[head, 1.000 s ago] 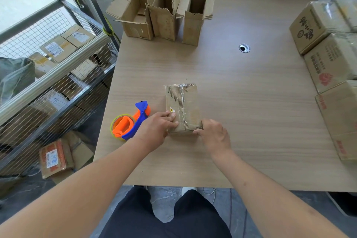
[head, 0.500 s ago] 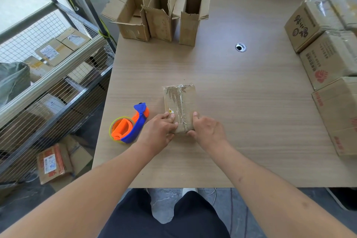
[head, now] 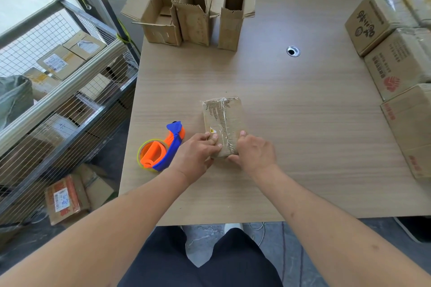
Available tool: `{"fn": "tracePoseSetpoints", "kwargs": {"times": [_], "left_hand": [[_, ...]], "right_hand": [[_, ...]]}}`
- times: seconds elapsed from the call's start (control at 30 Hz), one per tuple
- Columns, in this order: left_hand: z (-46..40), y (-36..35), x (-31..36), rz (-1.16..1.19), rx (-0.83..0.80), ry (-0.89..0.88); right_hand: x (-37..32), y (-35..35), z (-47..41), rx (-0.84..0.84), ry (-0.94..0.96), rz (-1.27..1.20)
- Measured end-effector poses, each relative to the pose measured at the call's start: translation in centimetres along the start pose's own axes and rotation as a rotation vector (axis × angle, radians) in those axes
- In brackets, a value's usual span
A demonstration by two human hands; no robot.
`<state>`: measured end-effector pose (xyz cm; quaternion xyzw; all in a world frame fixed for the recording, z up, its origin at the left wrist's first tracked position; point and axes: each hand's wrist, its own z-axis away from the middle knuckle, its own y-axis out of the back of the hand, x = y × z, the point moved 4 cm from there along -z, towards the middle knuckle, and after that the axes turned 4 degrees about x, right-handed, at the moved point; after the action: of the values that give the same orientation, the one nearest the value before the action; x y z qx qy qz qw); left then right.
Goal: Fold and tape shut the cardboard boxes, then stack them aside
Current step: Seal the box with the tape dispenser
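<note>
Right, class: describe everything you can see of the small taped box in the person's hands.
The small taped box is worn brown cardboard, lying flat on the wooden table. Clear tape runs along its top, over torn patches of exposed corrugation. The left hand and right hand grip its near end, beside the tape dispenser.

One head-worn wide-angle view looks forward and steeply down over the table (head: pixel 291 147), close above the person's forearms.

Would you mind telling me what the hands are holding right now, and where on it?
Both hands hold the taped cardboard box at its near end: left hand on the left side, right hand on the right.
</note>
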<state>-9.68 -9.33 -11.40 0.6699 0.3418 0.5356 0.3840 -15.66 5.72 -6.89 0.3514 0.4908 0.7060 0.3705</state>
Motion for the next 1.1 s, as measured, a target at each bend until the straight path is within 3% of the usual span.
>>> {"fn": "tracePoseSetpoints", "kwargs": {"times": [0.27, 0.5, 0.7, 0.9, 1.1], "left_hand": [[-1.3, 1.5, -2.2, 0.077, -0.169, -0.059], [-1.8, 0.5, -3.4, 0.175, -0.167, -0.069], [-3.2, 2.0, -1.9, 0.181, -0.232, -0.248], [-4.1, 1.6, -0.8, 0.175, -0.226, -0.331], [-5.8, 1.6, -1.2, 0.103, -0.199, -0.125]], "right_hand": [[-0.6, 1.3, 0.3, -0.088, -0.123, -0.096], [-2.3, -0.9, 1.2, -0.116, -0.315, -0.183], [-4.1, -1.7, 1.9, -0.118, -0.535, -0.207], [-1.6, -1.6, 1.9, -0.109, -0.469, -0.151], [1.9, -2.7, 0.9, -0.094, -0.259, -0.296]]}}
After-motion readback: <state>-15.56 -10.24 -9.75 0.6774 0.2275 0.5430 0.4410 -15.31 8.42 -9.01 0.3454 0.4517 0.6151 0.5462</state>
